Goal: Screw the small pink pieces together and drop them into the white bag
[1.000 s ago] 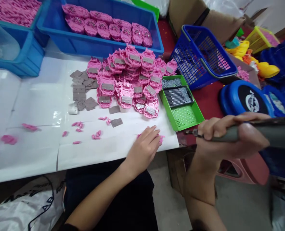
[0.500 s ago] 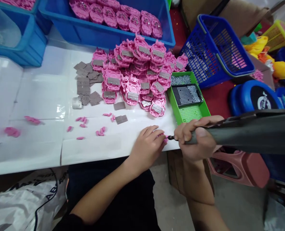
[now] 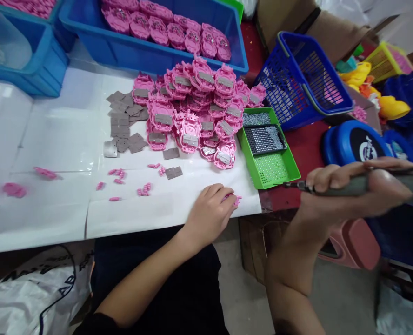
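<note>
My left hand (image 3: 209,211) rests on the white sheet near the table's front edge, its fingers curled over a small pink plastic part (image 3: 235,200). My right hand (image 3: 346,188) is wrapped round a grey electric screwdriver (image 3: 353,185), held level above the table's right edge with the bit pointing left at the green screw tray (image 3: 279,179). A heap of pink toy shells (image 3: 199,109) with grey plates on them lies behind the left hand. Loose grey plates (image 3: 123,123) and small pink pieces (image 3: 143,190) are scattered to the left.
Blue bins (image 3: 150,53) with more pink shells stand at the back. To the right are a blue wire basket (image 3: 304,74), blue round lids (image 3: 356,142) and yellow toys (image 3: 391,107). A pink stool (image 3: 353,244) stands below the right hand.
My right hand has pulled the screwdriver back to the right, away from the pink part by the left fingers, and lifted it. The left hand has stayed in place.
</note>
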`<state>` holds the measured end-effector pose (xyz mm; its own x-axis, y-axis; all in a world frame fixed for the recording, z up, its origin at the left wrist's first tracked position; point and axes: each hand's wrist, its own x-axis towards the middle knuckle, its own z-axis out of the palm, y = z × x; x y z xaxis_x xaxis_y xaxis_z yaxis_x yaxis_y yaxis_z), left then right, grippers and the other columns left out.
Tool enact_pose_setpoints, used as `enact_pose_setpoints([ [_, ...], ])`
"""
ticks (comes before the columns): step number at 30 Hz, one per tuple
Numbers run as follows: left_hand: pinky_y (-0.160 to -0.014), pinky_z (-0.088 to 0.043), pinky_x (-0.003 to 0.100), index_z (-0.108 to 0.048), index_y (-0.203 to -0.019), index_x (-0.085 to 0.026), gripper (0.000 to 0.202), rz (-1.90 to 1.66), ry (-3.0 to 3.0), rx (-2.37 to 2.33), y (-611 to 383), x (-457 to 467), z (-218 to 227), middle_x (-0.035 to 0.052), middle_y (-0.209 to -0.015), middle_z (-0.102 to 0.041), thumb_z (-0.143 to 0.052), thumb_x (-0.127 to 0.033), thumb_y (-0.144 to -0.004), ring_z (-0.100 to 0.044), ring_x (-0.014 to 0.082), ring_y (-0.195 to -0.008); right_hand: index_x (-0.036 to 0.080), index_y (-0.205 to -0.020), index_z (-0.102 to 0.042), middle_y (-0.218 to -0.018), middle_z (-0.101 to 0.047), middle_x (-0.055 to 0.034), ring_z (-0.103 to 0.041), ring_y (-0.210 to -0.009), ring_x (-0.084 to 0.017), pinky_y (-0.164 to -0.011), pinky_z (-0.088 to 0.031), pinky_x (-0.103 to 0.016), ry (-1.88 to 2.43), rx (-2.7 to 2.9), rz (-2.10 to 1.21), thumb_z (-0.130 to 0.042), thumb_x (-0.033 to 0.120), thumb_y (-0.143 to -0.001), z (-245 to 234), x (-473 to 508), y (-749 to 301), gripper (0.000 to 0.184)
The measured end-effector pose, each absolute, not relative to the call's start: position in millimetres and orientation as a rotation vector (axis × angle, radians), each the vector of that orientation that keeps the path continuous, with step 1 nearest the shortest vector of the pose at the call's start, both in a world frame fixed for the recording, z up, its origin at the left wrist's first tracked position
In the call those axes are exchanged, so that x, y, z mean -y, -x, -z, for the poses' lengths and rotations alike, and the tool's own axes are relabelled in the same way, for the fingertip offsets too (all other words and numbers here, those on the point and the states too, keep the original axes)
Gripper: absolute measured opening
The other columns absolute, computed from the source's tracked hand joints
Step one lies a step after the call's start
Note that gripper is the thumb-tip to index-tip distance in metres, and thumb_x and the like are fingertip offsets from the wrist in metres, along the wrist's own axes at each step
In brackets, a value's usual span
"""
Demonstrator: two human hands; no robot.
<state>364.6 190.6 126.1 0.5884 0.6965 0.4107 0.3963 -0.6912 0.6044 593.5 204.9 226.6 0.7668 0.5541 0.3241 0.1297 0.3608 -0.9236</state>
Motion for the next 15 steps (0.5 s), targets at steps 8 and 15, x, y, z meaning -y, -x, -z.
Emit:
enact_pose_setpoints([
  [8,-0.091,-0.061,0.041,-0.076,-0.113,-0.016,0.008,-1.020,-2.359,-0.850,-364.0,-190.5,-126.2,0.0079,-0.117,-0.082,-0.069,-0.020,-0.113,-0.072,0.0266,-0.109,0.025,-0.073,-0.050,-0.045,-0.034,0.0093,-0.030,-0.033,-0.009,-0.033,-0.026,-0.024,1.166,0.639,-0.177,-0.052,0.035,-0.067,-209.9,-242.5,-602.1,0.012],
  [15,-0.092,-0.061,0.040,-0.076,-0.114,-0.015,0.008,-1.026,-2.344,-0.855,-364.1,-190.4,-127.0,0.0085,-0.117,-0.082,-0.069,-0.019,-0.112,-0.072,0.0264,-0.109,0.026,-0.072,-0.052,-0.043,-0.036,0.0095,-0.028,-0.031,-0.009,-0.032,-0.026,-0.025,1.166,0.612,-0.168,-0.052,0.038,-0.063,-204.9,-242.0,-600.5,0.015],
])
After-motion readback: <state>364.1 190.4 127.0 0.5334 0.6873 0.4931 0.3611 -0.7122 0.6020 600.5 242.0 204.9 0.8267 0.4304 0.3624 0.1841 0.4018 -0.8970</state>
